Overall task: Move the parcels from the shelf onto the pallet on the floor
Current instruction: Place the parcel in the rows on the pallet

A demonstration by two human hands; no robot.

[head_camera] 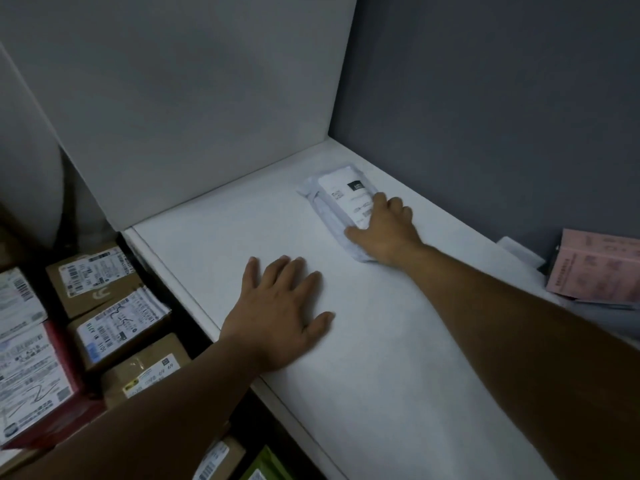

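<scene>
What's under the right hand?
A flat white parcel with a printed label, lying on the shelf. The right hand covers its near end, hiding part of the label.

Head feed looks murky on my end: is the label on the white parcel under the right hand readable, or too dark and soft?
Head view: dim, bluish, no glare; the label on the white parcel is soft and unreadable, its near end under the right hand; flat light, only faint shadow beside the left hand on the shelf.

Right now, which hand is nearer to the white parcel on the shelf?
Right. The right hand grips the white parcel, fingers curled over its label. The left hand lies flat on the shelf, apart from the parcel, nearer the front edge.
</scene>
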